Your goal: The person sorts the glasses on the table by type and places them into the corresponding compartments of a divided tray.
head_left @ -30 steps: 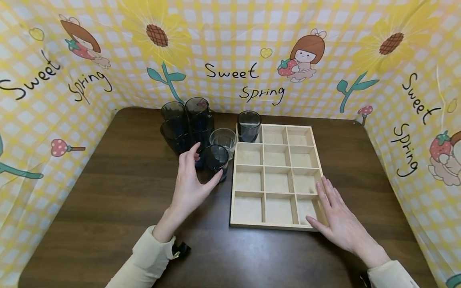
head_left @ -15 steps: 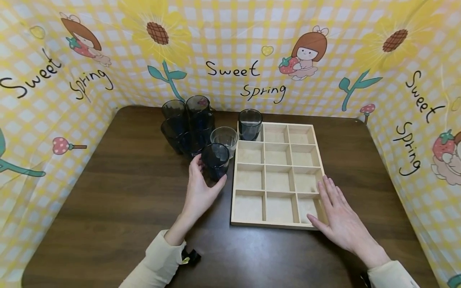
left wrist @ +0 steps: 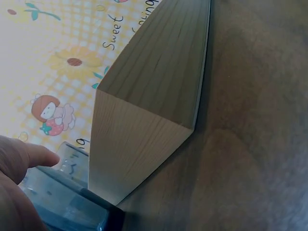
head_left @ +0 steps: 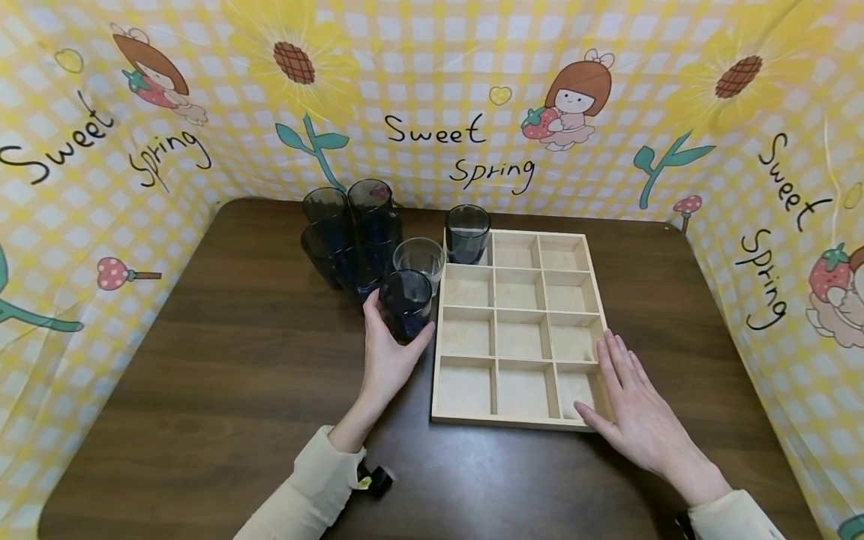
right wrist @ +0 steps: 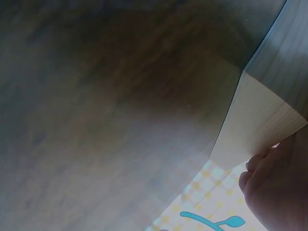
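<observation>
Yellow-and-white checked cloth (head_left: 432, 45), printed with sunflowers and "Sweet Spring", fills the top and both sides of the frame. Below it, dark wood-grain bench (head_left: 202, 360). Pale wooden tray (head_left: 513, 423) right of centre, three compartments across, four deep. Cluster of dark glasses (head_left: 327, 244) upper left of centre, upright and close together; overlap makes the count hard to tell.

Right hand (head_left: 637, 412), lower right: fingers straight and near together, thumb spread away, laid along the tray's right edge by the front corner. Right wrist view also has it against the tray wall. Left hand (head_left: 388, 360), centre: holding the near dark glass (head_left: 406, 304), thumb on its right side, fingers on its left. That glass is at frame centre, just beside the tray's left wall. Another, the boxed dark glass (head_left: 468, 236), stands upright in the tray's upper-left compartment. Clear glass (head_left: 415, 255) directly above the held one in the frame, partly hidden by it; contact between them cannot be told.
</observation>
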`<state>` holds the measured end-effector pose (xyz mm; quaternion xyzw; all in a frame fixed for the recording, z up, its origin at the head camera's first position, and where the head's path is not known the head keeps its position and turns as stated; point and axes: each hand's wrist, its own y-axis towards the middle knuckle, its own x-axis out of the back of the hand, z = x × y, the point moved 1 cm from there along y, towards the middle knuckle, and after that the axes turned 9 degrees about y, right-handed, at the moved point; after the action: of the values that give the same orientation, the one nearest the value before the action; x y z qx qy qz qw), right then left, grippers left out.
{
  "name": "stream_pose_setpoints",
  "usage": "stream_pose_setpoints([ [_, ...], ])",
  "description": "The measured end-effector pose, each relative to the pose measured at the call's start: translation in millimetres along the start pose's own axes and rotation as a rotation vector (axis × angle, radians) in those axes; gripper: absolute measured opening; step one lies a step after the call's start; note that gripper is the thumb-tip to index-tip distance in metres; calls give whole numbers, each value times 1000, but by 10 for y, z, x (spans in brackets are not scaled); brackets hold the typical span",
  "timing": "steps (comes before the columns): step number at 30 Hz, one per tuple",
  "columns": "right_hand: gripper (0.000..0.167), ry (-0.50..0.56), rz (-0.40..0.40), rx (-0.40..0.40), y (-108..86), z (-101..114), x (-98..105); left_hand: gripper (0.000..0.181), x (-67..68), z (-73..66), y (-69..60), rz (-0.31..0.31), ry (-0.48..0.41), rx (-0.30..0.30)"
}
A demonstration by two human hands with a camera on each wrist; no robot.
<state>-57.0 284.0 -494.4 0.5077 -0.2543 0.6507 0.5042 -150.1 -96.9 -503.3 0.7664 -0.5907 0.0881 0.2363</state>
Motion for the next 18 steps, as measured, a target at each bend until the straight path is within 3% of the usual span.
stream_pose_setpoints([
  [5, 104, 3, -5, 1, 11, -1, 3, 102, -92, 125, 63, -23, -32, -43],
  [7, 104, 8, -3, -1, 14, 1, 5, 109, -119, 141, 84, -21, -24, -37],
  [11, 105, 15, 4, -7, 13, 3, 7, 119, -235, 365, 142, -18, 33, 0],
  [18, 105, 15, 16, -16, 4, 7, 8, 118, -317, 517, 184, -38, 0, -7],
])
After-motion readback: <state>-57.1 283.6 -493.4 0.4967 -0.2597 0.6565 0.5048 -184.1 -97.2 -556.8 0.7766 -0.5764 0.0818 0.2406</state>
